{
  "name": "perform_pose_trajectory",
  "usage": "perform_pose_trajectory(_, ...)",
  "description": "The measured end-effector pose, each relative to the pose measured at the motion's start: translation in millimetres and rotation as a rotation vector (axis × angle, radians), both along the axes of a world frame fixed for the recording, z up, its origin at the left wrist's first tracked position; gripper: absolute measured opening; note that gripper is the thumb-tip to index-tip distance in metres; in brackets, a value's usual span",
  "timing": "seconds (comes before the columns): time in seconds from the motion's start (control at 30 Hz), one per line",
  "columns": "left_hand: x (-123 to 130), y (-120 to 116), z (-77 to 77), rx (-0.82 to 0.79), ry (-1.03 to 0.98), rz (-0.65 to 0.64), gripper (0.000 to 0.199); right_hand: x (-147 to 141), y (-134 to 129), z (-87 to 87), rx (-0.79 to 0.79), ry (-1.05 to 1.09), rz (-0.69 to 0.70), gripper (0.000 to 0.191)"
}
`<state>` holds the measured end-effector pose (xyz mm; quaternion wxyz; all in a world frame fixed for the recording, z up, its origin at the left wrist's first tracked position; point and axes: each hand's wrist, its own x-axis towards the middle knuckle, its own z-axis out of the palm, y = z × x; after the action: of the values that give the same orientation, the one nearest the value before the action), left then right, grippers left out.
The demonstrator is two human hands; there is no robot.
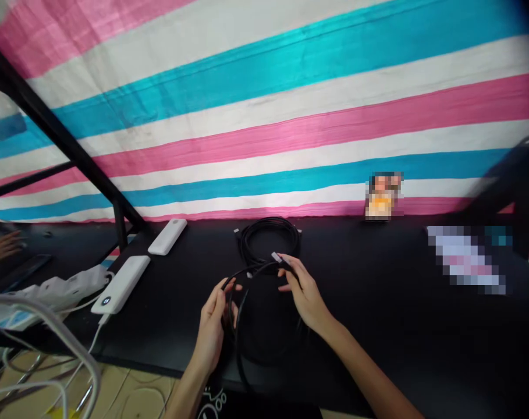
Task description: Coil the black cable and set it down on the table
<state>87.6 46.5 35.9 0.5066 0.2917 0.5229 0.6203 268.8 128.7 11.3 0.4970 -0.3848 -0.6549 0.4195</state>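
Observation:
My left hand (216,314) grips loops of a black cable (241,317) over the front half of the black table. Near the cable's light-coloured plug (276,256), my right hand (303,288) pinches the same cable between thumb and fingers. Part of the loop hangs down toward my lap, and its lower run blends into the dark tabletop. Just beyond my hands lies a coiled black cable (269,223) with small pale plugs at its edges. Where the held cable overlaps that coil, I cannot tell the strands apart.
Two white power banks (122,284) lie on the left of the table (377,326), the nearer one with a cord plugged in. A white power strip (59,288) and loose cords are beyond the left edge. Another person's hand (4,247) shows far left. Striped sheeting (264,139) hangs behind.

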Motion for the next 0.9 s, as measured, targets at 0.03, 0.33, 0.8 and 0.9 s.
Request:
perform_pose_trajectory(0.03,2.4,1.7,0.1,0.009,0.012,-0.019,0.047,-0.4,-3.0,0.7,-0.051,0.027,0.027,0.034)
perform_pose_trajectory(0.33,7.0,28.0,16.0,0.019,-0.109,-0.389,0.084,10.1,-3.1,13.5,-0.045,0.032,-0.245,0.018)
perform_pose_trajectory(0.8,14.2,42.6,9.9,-0.089,0.091,-0.403,0.061,28.4,9.5,4.2,0.116,-0.153,-0.557,0.012)
perform_pose_trajectory(0.9,12.1,39.1,15.6,-0.022,0.038,-0.415,0.052,30.0,12.5,5.5,0.314,-0.167,-0.586,0.006)
